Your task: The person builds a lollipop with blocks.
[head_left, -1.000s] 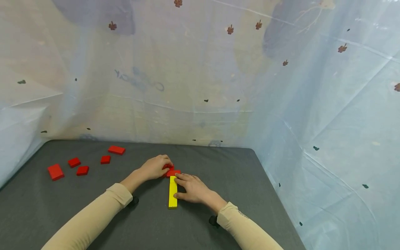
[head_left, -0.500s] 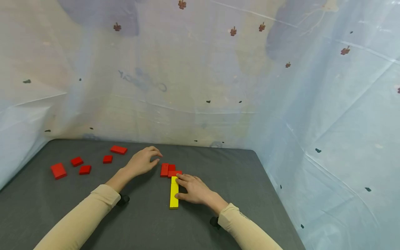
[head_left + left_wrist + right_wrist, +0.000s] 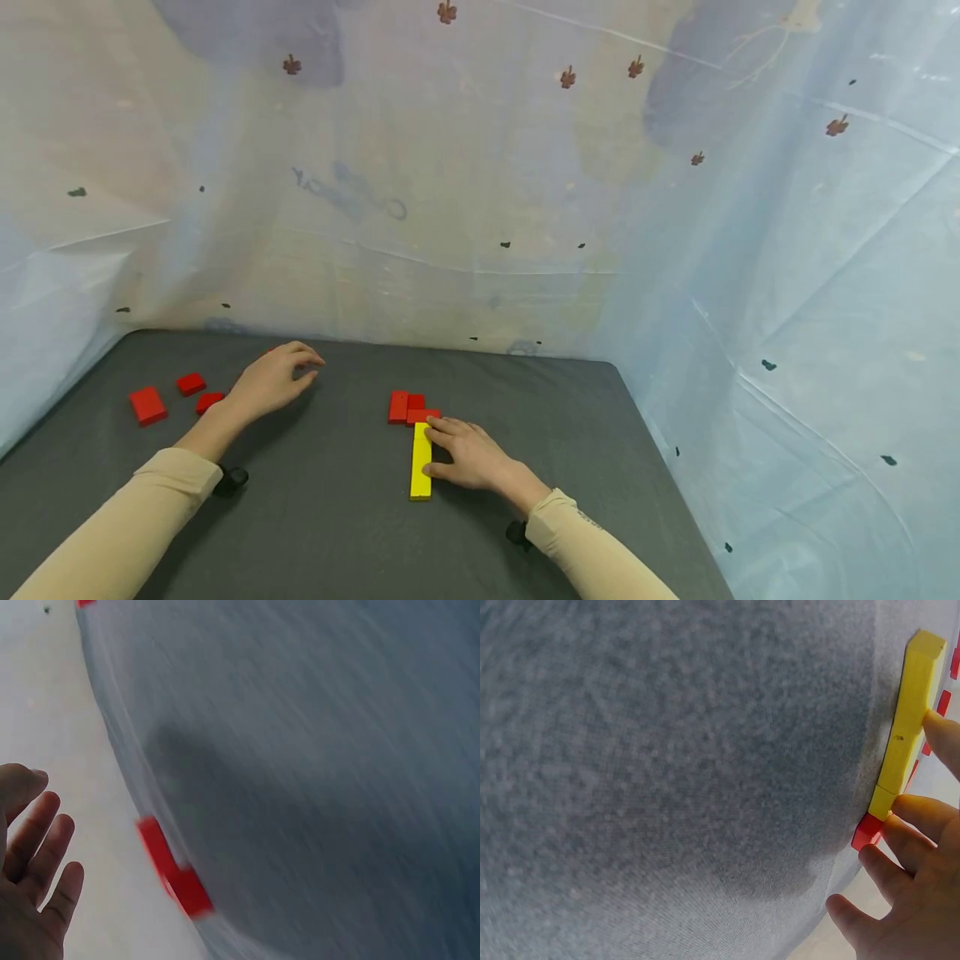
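In the head view my left hand [image 3: 272,382] hovers over the left part of the table with relaxed fingers and nothing in them; it partly covers red blocks beneath. My right hand [image 3: 472,457] rests its fingers on the right side of a long yellow block [image 3: 421,475], near the table's middle. A short yellow piece [image 3: 882,802] continues that block's far end in the right wrist view. Touching that end lies a red block [image 3: 417,416], with an upright-lying red block [image 3: 398,407] and a smaller red one [image 3: 416,402] beside it. The left wrist view shows the left hand [image 3: 34,862] empty.
Loose red blocks lie at the left: a larger one [image 3: 147,406], a small one [image 3: 191,383] and another [image 3: 209,402] near the left forearm. A patterned plastic sheet [image 3: 420,208] stands behind and right of the grey table [image 3: 337,517].
My left hand has let go of the red block beside the yellow one and moved left over the loose blocks. The right hand has stayed at the yellow block.
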`<control>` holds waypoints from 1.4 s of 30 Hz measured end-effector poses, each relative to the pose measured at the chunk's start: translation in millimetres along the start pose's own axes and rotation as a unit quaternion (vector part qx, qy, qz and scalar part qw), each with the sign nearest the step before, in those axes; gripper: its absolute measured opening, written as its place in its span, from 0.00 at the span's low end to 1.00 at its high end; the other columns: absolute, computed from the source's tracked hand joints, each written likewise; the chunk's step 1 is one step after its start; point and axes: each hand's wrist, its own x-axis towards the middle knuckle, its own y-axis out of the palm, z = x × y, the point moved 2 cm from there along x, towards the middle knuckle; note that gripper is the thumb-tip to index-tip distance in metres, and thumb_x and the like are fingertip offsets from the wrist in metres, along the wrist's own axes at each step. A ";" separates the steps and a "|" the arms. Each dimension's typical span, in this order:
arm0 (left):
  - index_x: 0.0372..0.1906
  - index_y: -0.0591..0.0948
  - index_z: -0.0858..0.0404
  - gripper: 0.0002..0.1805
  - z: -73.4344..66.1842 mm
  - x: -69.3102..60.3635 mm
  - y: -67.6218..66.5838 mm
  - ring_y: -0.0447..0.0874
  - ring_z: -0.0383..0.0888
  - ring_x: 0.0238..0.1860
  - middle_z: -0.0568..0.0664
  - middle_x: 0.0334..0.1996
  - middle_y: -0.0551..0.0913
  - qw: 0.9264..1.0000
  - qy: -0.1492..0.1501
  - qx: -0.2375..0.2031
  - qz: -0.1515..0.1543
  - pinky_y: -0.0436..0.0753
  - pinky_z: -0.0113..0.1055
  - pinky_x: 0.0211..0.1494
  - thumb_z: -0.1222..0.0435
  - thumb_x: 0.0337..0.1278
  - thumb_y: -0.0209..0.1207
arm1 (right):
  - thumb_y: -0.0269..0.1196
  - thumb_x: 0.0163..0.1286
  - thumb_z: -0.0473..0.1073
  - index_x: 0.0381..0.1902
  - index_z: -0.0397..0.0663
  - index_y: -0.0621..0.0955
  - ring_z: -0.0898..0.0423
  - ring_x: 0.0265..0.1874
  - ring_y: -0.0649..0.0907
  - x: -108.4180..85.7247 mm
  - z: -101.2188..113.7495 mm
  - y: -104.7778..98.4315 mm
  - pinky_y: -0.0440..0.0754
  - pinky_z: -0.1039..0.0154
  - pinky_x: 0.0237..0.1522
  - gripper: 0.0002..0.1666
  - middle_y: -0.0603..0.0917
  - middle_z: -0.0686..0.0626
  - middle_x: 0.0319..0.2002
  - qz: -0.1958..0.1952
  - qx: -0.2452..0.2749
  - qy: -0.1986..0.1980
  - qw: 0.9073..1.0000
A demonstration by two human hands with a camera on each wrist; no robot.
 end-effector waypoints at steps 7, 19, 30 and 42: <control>0.53 0.87 0.67 0.14 35.6 -21.4 -19.3 0.82 0.66 0.51 0.68 0.57 0.81 1.000 -0.017 0.025 0.009 0.82 0.62 0.47 0.69 0.64 0.67 | 0.61 0.77 0.62 0.80 0.55 0.68 0.51 0.79 0.63 -0.5 -0.9 0.4 0.62 0.47 0.78 0.40 0.62 0.53 0.81 -0.001 -0.001 -0.004 1.000; 0.56 0.85 0.69 0.16 68.1 -30.2 -23.5 0.78 0.73 0.58 0.71 0.58 0.81 0.997 -0.031 0.042 0.055 0.77 0.69 0.54 0.69 0.64 0.67 | 0.62 0.77 0.62 0.80 0.54 0.68 0.50 0.79 0.64 -0.5 -0.6 -1.5 0.62 0.46 0.78 0.40 0.63 0.53 0.80 -0.003 0.000 -0.006 1.000; 0.52 0.86 0.71 0.13 73.0 -27.4 -14.1 0.78 0.74 0.58 0.72 0.55 0.82 0.998 -0.038 0.023 0.052 0.78 0.69 0.55 0.73 0.63 0.66 | 0.62 0.77 0.62 0.80 0.54 0.68 0.51 0.79 0.64 -1.6 -1.4 0.8 0.63 0.46 0.77 0.40 0.63 0.54 0.80 -0.007 -0.001 -0.004 1.000; 0.50 0.87 0.72 0.11 71.4 -29.6 -13.3 0.81 0.70 0.51 0.71 0.52 0.83 0.999 -0.037 0.008 0.037 0.81 0.64 0.48 0.75 0.65 0.63 | 0.61 0.76 0.63 0.80 0.55 0.69 0.51 0.79 0.64 -1.3 -1.1 1.0 0.63 0.46 0.77 0.40 0.64 0.54 0.80 -0.004 -0.004 -0.002 1.000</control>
